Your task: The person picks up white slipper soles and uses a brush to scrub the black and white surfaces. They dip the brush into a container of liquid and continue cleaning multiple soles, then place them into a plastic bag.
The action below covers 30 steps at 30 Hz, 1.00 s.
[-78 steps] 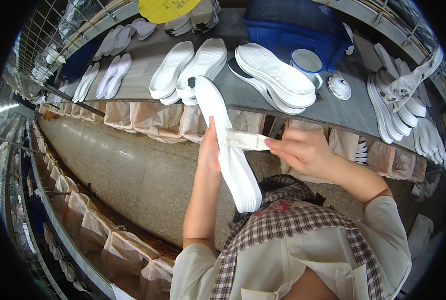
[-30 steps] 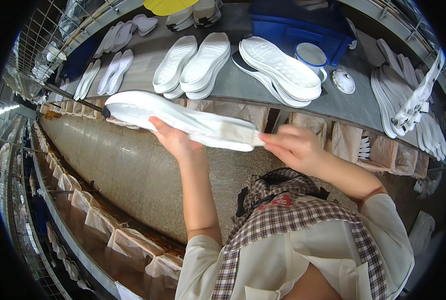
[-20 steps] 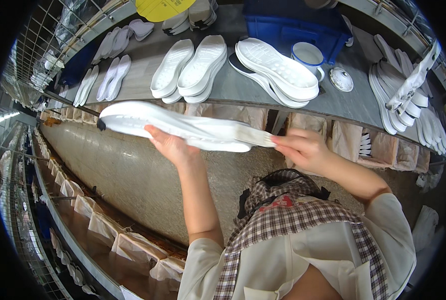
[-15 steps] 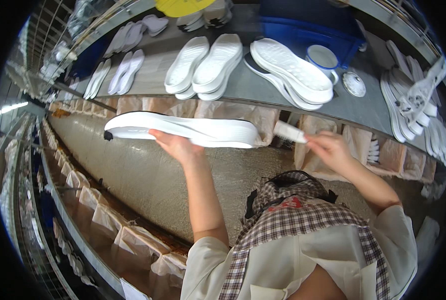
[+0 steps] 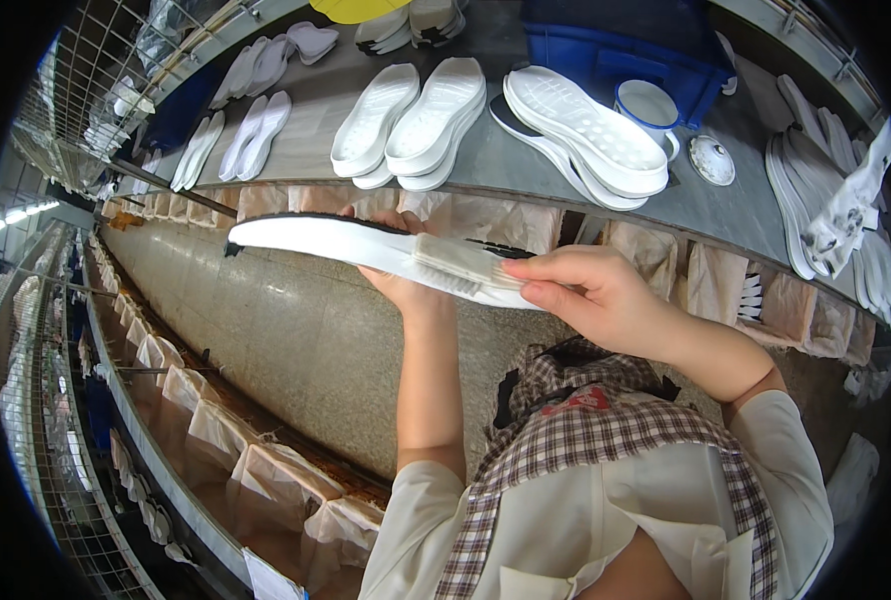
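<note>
My left hand grips a white shoe sole in front of me, thumb below and fingers partly hidden behind it. The sole lies tilted on its side, with a black upper edge and a small black tip at its left end. Between the thumb and fingers of my right hand is a pale, flat-backed brush. Its bristles rest against the white sidewall near the sole's right end.
Beyond my hands, a grey bench bears several white soles, a blue-rimmed mug, its lid and a blue crate. Lined bins hang under its edge. Another shelf rack curves along the left.
My right hand has moved left and brought the brush onto the sole's sidewall. My left hand has shifted slightly right, and the sole has tilted with its right end lower.
</note>
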Motion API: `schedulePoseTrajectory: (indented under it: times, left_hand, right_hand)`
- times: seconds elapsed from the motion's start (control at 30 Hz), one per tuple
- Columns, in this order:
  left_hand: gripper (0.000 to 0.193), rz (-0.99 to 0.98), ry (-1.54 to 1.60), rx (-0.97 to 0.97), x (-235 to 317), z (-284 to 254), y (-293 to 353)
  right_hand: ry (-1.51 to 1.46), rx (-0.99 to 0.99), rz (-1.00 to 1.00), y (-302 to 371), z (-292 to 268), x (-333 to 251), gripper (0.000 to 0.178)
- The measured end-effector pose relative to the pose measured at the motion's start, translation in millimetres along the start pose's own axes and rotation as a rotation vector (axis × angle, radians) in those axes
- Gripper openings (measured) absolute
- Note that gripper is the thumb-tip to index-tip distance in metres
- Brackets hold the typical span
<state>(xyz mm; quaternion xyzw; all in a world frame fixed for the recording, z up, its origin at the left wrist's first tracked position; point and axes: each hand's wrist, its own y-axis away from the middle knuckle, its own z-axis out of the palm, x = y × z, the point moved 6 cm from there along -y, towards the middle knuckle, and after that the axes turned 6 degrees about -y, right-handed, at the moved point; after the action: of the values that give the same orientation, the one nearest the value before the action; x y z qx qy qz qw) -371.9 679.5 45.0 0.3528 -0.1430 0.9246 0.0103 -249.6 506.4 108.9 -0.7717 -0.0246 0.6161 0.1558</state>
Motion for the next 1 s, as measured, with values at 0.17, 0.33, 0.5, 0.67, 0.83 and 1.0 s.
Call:
schedulePoseTrajectory:
  times: [0.17, 0.33, 0.5, 0.67, 0.83, 1.0]
  left_hand:
    - [0.041, 0.072, -0.256, 0.027, 1, -11, 2]
    - [0.042, 0.078, -0.271, 0.133, -3, -16, 2]
    - [0.04, -0.002, -0.146, 0.15, -9, -16, 0]
    - [0.043, -0.013, -0.248, 0.02, -11, -15, 0]
    - [0.04, -0.022, -0.376, -0.01, -19, -22, 1]
    - [0.053, -0.144, -0.391, -0.002, -39, -29, 6]
  right_hand:
    - [-0.029, 0.007, 0.015, 5, 0, 5, 0.025]
    - [-0.065, -0.017, 0.053, 5, 0, 14, 0.026]
    - [-0.108, 0.015, 0.088, 6, -1, 19, 0.025]
    - [-0.025, 0.008, -0.003, 6, 1, 16, 0.025]
    - [-0.056, 0.017, 0.047, 9, -1, 21, 0.024]
    - [0.055, 0.025, 0.023, 2, -1, 21, 0.025]
